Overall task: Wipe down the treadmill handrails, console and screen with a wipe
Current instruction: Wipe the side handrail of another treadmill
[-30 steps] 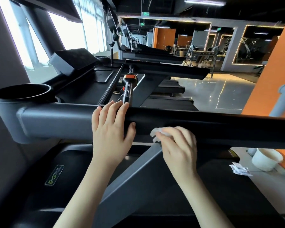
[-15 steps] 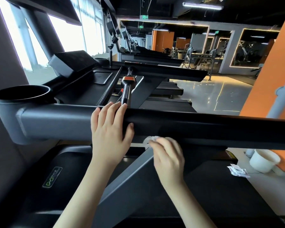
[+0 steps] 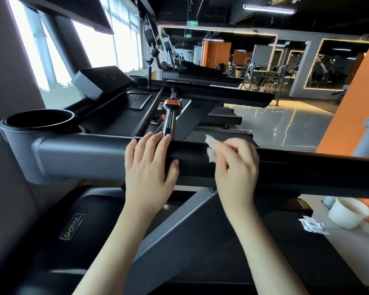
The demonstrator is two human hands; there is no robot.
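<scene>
A black padded handrail (image 3: 307,171) runs across the view from a grey frame tube (image 3: 79,158) to the right edge. My left hand (image 3: 149,169) lies over the rail where grey meets black, fingers straight across the top, thumb on the front face. My right hand (image 3: 237,167) pinches a crumpled white wipe (image 3: 211,149) against the top front of the rail, just right of my left hand. The console tray (image 3: 119,116) and a tilted dark screen (image 3: 98,81) lie behind the rail at left.
A round cup holder (image 3: 38,119) sits at the rail's left end. A short black grip with an orange collar (image 3: 169,116) points toward my left fingers. On the floor at right are a white cup (image 3: 347,212) and a torn wipe sachet (image 3: 313,225). More treadmills stand behind.
My right hand has carried the wipe up from the underside of the rail onto its top front face and a little to the right. My left hand has stayed in place.
</scene>
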